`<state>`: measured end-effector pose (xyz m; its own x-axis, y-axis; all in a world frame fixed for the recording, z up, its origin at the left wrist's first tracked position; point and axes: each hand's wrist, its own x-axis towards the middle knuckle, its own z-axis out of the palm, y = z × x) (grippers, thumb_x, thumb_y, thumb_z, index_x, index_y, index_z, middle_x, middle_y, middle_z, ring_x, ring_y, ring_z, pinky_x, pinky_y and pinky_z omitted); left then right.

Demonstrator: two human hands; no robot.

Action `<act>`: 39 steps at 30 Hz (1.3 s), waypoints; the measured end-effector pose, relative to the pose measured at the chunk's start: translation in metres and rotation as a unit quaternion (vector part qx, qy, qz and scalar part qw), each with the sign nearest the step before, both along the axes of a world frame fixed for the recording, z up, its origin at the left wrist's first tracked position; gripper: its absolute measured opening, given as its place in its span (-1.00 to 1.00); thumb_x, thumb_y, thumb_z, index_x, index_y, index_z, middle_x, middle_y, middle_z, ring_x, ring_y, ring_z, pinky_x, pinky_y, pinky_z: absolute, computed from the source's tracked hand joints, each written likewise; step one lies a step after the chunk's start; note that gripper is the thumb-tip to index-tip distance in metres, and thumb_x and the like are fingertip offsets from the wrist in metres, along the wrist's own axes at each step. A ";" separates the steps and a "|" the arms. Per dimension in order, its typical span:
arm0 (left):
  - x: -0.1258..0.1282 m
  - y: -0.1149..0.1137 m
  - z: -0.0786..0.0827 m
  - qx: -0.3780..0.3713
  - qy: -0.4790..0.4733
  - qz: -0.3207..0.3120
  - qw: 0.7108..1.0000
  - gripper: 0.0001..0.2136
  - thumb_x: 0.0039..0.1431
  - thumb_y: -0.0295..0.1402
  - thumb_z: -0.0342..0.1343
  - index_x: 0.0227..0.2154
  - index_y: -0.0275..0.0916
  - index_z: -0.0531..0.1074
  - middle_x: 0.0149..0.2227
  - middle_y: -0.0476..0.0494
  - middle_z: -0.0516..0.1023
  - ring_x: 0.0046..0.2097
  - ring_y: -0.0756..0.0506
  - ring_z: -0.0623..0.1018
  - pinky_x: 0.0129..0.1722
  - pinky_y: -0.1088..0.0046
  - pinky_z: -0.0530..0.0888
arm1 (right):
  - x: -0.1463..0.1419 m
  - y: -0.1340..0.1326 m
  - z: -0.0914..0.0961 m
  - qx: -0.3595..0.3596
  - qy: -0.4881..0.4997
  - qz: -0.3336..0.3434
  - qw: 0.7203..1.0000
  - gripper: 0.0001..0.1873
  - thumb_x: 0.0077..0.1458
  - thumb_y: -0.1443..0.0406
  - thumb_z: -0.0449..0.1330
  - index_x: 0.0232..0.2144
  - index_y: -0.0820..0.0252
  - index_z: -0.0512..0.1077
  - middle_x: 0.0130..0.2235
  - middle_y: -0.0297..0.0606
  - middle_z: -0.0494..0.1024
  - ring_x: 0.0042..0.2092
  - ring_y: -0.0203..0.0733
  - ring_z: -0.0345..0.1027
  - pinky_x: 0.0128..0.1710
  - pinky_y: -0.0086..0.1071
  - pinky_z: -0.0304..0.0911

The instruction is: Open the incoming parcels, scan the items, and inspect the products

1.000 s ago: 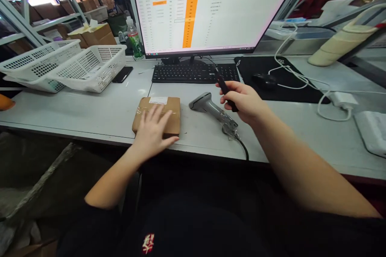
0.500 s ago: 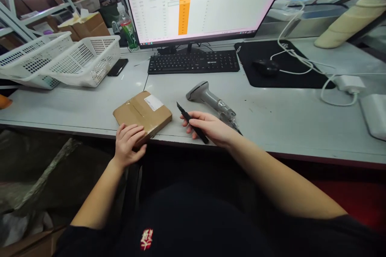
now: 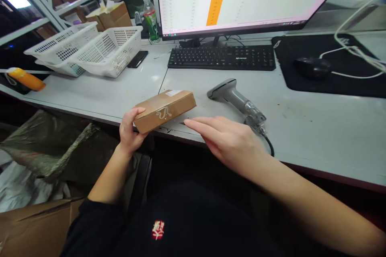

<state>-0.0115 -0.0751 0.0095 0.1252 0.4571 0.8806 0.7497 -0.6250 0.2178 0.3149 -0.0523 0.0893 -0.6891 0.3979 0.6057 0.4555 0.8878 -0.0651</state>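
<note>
A small flat cardboard box (image 3: pixel 165 109) with a white label on top and clear tape on its near side is tilted up at the table's front edge. My left hand (image 3: pixel 131 130) grips its left end, thumb above and fingers underneath. My right hand (image 3: pixel 224 138) is just right of the box with its back turned to me. It is closed round the utility knife (image 3: pixel 183 123), of which only the dark tip shows past the fingers; the rest is hidden. Behind my right hand a grey barcode scanner (image 3: pixel 237 98) lies on the table.
A black keyboard (image 3: pixel 221 57) sits below the monitor (image 3: pixel 247 0); a mouse (image 3: pixel 312 67) rests on a black pad at right. White plastic baskets (image 3: pixel 110 64), a phone (image 3: pixel 138 59), a drink bottle (image 3: pixel 150 20) and an orange bottle (image 3: pixel 27 79) stand at left.
My left hand has tipped the box so its near side faces me. My right hand has turned over, hiding most of the knife. The view has swung left.
</note>
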 end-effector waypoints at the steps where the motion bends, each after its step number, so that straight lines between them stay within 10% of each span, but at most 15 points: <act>1: 0.003 -0.002 0.004 -0.005 0.006 -0.003 1.000 -0.28 0.28 -0.13 0.31 0.41 -0.04 0.14 0.09 -0.25 0.59 0.12 -0.23 0.61 0.21 0.06 0.53 | -0.002 0.000 0.006 0.037 -0.007 0.004 0.999 -0.59 0.32 0.52 0.10 0.12 0.17 0.53 0.03 -0.25 0.69 -0.21 -0.20 0.56 -0.25 -0.33 0.38; 12: 0.021 -0.018 0.028 -0.009 0.067 -0.017 0.998 -0.25 0.25 -0.36 0.32 0.44 -0.08 0.14 0.10 -0.27 0.60 0.12 -0.22 0.61 0.18 0.12 0.57 | -0.025 0.007 0.040 0.200 -0.035 -0.016 0.979 -0.75 0.33 0.48 0.17 -0.06 0.24 0.61 -0.11 -0.27 0.73 -0.25 -0.17 0.46 -0.32 -0.26 0.16; 39: 0.027 -0.023 0.022 -0.007 0.055 -0.034 0.998 -0.49 0.25 -0.42 0.28 0.24 -0.12 0.34 0.09 -0.26 0.61 0.13 -0.20 0.62 0.23 0.05 0.55 | -0.010 0.002 0.074 0.147 -0.211 -0.086 0.963 -0.58 0.30 0.55 -0.02 -0.22 0.16 0.60 -0.41 -0.22 0.57 -0.40 -0.10 0.23 -0.40 -0.21 -0.05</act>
